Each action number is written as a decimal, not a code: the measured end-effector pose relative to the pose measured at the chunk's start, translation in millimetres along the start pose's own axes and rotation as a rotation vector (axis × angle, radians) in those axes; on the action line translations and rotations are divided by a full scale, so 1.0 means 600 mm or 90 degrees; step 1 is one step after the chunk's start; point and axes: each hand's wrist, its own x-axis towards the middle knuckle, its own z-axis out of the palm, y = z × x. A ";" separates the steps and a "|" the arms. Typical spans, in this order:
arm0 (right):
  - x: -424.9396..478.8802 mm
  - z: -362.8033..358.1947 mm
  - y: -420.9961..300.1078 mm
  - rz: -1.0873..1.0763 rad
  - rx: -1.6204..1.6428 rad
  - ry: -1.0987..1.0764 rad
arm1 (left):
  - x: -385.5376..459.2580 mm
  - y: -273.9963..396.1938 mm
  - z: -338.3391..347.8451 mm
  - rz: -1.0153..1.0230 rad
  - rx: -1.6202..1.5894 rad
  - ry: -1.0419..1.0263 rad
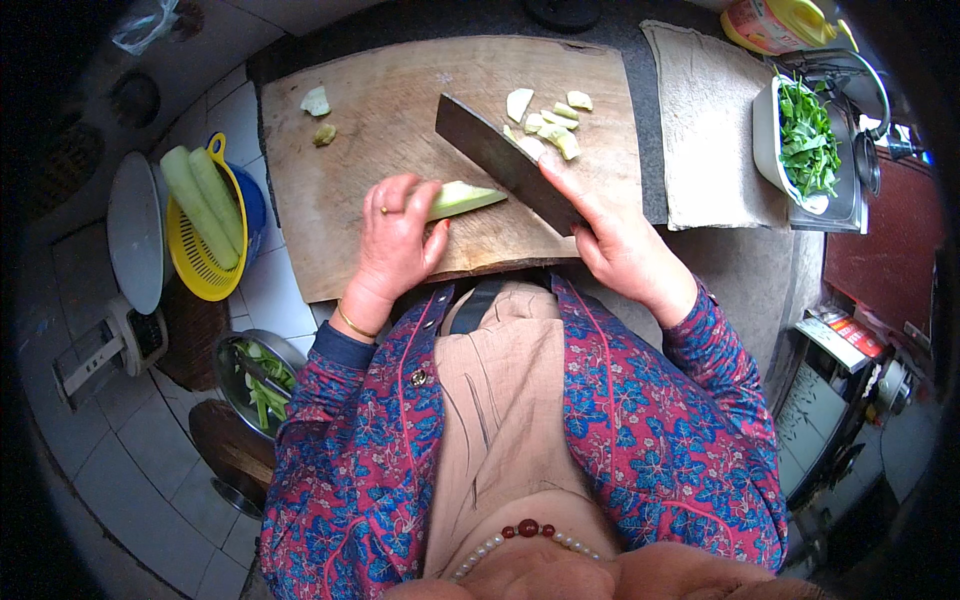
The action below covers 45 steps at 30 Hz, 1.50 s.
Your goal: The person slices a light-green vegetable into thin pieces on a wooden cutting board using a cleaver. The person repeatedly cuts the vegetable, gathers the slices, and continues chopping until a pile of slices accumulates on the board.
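Note:
On a large wooden cutting board (360, 97), my left hand (397, 232) holds down a piece of peeled pale green vegetable (469, 198), perhaps cucumber or gourd, with its cut tip pointing right. My right hand (619, 240) grips a dark-bladed cleaver (502, 161) by its handle end, the index finger along the blade. The blade slants just right of the vegetable's tip, without plain contact. Several cut chunks (559, 135) lie beyond the cleaver. A pale slice (316, 100) and a small brownish-green piece (325, 134) rest at the board's upper left.
At left, a yellow colander (196, 281) holds peeled vegetables (199, 199); near it are a kitchen scale (142, 334) and a metal bowl (289, 352) with green pieces. At right, a cloth (701, 135) lies beside a white container (766, 142) of leafy greens (810, 142) by the sink.

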 end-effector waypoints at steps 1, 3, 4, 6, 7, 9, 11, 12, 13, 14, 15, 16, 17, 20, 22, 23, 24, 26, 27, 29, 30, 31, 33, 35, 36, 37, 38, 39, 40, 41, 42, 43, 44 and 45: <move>0.000 -0.002 -0.004 -0.015 0.001 0.007 | 0.001 0.002 0.007 0.041 -0.022 0.010; 0.002 -0.007 -0.016 -0.075 -0.012 0.036 | 0.003 0.002 0.027 0.124 -0.068 0.030; 0.002 -0.013 -0.023 -0.104 -0.020 0.050 | 0.008 0.005 0.035 0.146 -0.067 0.033; -0.001 -0.039 -0.050 -0.039 -0.059 -0.070 | 0.004 0.002 0.056 0.156 -0.066 0.043; -0.003 -0.050 -0.060 -0.007 -0.078 -0.129 | 0.005 0.003 0.061 0.163 -0.064 0.048; -0.006 -0.058 -0.067 -0.014 -0.123 -0.180 | 0.001 0.003 0.062 0.163 -0.048 0.069; -0.009 -0.062 -0.070 -0.032 -0.145 -0.208 | -0.011 0.000 0.069 0.155 -0.023 0.079; -0.006 -0.068 -0.073 -0.032 -0.173 -0.240 | -0.014 -0.001 0.072 0.148 -0.044 0.074; -0.005 -0.068 -0.072 -0.037 -0.184 -0.249 | -0.016 -0.002 0.074 0.148 -0.049 0.078; -0.005 -0.069 -0.070 -0.043 -0.195 -0.259 | -0.018 -0.003 0.076 0.149 -0.053 0.082; -0.004 -0.071 -0.068 -0.048 -0.207 -0.267 | -0.020 -0.005 0.077 0.150 -0.058 0.086; -0.002 -0.072 -0.068 -0.053 -0.203 -0.268 | -0.021 -0.006 0.080 0.142 -0.066 0.080; 0.000 -0.073 -0.067 -0.058 -0.200 -0.269 | -0.023 -0.007 0.082 0.135 -0.074 0.075; 0.006 -0.064 -0.061 -0.072 -0.184 -0.275 | -0.026 -0.008 0.077 0.138 -0.071 0.065; 0.010 -0.053 -0.053 -0.065 -0.180 -0.278 | -0.019 -0.007 0.073 0.146 -0.078 0.061; 0.015 -0.043 -0.047 -0.058 -0.181 -0.279 | -0.016 -0.005 0.074 0.146 -0.086 0.062; 0.019 -0.034 -0.042 -0.053 -0.183 -0.279 | -0.014 -0.005 0.073 0.146 -0.093 0.063; 0.025 -0.023 -0.039 -0.071 -0.205 -0.250 | -0.013 -0.005 0.071 0.143 -0.090 0.053; 0.026 -0.019 -0.036 -0.079 -0.217 -0.235 | -0.013 -0.004 0.070 0.142 -0.088 0.049; 0.023 -0.011 -0.015 -0.050 -0.126 -0.194 | -0.015 -0.002 0.067 0.143 -0.068 0.040; 0.023 -0.012 -0.009 -0.035 -0.081 -0.173 | -0.007 0.004 0.061 0.148 -0.040 0.052; 0.021 -0.015 -0.009 -0.027 -0.071 -0.166 | -0.003 0.005 0.059 0.150 -0.050 0.053; 0.018 -0.030 -0.020 -0.014 -0.050 -0.151 | 0.001 0.005 0.058 0.155 -0.067 0.055; 0.022 -0.047 -0.038 -0.012 -0.061 -0.189 | -0.004 0.001 0.062 0.147 -0.090 0.055; 0.025 -0.056 -0.046 -0.016 -0.073 -0.211 | -0.007 -0.002 0.066 0.140 -0.100 0.053; 0.026 -0.062 -0.052 -0.020 -0.084 -0.233 | -0.010 -0.004 0.072 0.133 -0.111 0.051; 0.027 -0.066 -0.057 -0.016 -0.087 -0.244 | -0.013 -0.008 0.078 0.133 -0.129 0.049; 0.027 -0.069 -0.062 -0.010 -0.091 -0.256 | -0.010 -0.006 0.078 0.133 -0.132 0.057; 0.027 -0.069 -0.065 -0.005 -0.094 -0.267 | -0.006 -0.003 0.075 0.132 -0.135 0.065; 0.028 -0.065 -0.064 -0.011 -0.093 -0.262 | -0.004 -0.002 0.074 0.131 -0.138 0.074; 0.030 -0.059 -0.060 -0.017 -0.091 -0.258 | -0.004 -0.001 0.074 0.132 -0.144 0.066; 0.032 -0.053 -0.056 -0.023 -0.088 -0.254 | -0.004 -0.002 0.074 0.133 -0.149 0.058; 0.036 -0.043 -0.053 -0.020 -0.092 -0.255 | -0.004 -0.002 0.074 0.134 -0.153 0.050; 0.042 -0.031 -0.053 -0.015 -0.095 -0.255 | -0.005 -0.002 0.072 0.134 -0.154 0.043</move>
